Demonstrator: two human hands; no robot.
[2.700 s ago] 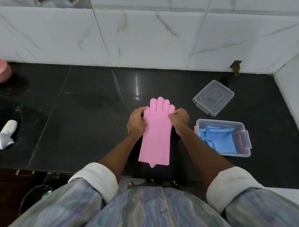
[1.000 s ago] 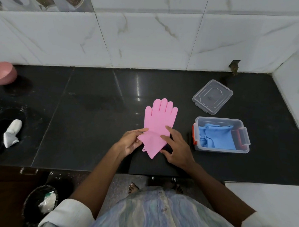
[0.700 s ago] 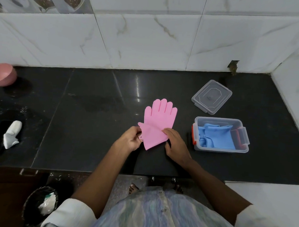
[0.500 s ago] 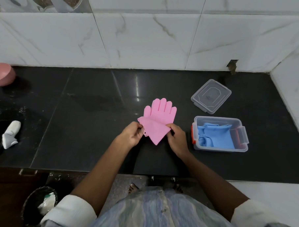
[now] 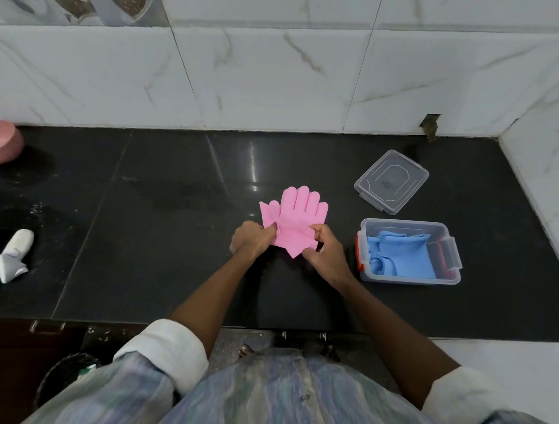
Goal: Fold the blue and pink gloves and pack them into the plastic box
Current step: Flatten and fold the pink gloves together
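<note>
The pink glove (image 5: 298, 217) lies on the black counter (image 5: 174, 239) with its fingers pointing away from me and its cuff doubled up over the palm. My left hand (image 5: 249, 239) pinches the folded edge on the left side. My right hand (image 5: 326, 249) pinches it on the right side. The blue glove (image 5: 401, 258) sits folded inside the clear plastic box (image 5: 408, 280) just right of my right hand. The box's red-hinged latches hang open.
The box's clear lid (image 5: 391, 181) rests behind the box near the wall. A pink bowl (image 5: 1, 142) stands at the far left. A white object (image 5: 13, 254) lies at the left edge. A bin (image 5: 62, 378) stands below the counter's front edge.
The pink glove went from lying flat at full length to having its cuff folded up toward the fingers. Both hands moved from the fingers to the cuff, then carried the fold upward.
</note>
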